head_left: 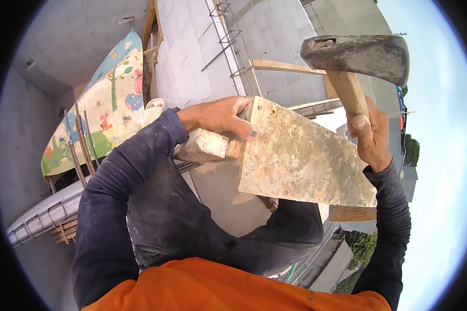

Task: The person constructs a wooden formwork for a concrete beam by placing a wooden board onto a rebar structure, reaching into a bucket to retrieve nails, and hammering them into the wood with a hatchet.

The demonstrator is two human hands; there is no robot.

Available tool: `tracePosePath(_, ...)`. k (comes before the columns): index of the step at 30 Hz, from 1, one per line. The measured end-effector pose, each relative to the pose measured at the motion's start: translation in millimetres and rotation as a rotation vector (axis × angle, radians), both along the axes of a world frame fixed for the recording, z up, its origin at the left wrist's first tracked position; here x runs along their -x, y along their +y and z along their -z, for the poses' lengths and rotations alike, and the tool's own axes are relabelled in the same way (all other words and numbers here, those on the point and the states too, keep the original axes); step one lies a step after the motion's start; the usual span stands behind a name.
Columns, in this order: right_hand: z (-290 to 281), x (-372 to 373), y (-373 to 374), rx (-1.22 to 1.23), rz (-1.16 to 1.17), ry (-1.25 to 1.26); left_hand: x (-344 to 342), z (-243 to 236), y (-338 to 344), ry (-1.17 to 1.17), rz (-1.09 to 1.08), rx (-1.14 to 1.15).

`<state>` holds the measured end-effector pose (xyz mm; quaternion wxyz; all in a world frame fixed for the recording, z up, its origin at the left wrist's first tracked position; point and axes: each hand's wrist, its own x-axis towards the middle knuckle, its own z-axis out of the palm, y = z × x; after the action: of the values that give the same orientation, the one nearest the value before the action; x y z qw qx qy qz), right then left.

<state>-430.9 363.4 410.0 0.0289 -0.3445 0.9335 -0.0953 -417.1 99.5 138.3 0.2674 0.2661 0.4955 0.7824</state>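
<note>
A weathered wooden board (pixel 301 155), crusted with pale mortar, spans the space before my chest. My left hand (pixel 218 116) grips its left end, thumb pressed on the near face and the other fingers mostly behind it. In my right hand (pixel 374 136) is a hatchet (pixel 355 54), held by its wooden handle with the dark metal head raised above the board's upper right. A white-crusted timber block (pixel 202 146) lies behind and beside the board's left end, below my left hand. Under the lower right edge, a piece of brown timber (pixel 353 213) shows in part.
Upright steel bars (pixel 79 135) and a cartoon-printed mat (pixel 114 103) are at left. Pale block walls (pixel 275 41) and a rebar cage (pixel 225 33) rise beyond. At lower right, rooftops and trees (pixel 360 246) appear far below, with open sky alongside.
</note>
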Motion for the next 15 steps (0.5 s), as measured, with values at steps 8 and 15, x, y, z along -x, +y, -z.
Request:
tracePosePath(8, 30.0, 6.4, 25.8, -0.411, -0.065, 0.004, 10.9, -2.6, 8.0, 0.039, 0.004, 0.030)
tracePosePath(15, 13.0, -3.6, 20.6, 0.206, 0.076, -0.173, 1.5, 1.1, 6.0, -0.002, 0.018, 0.015)
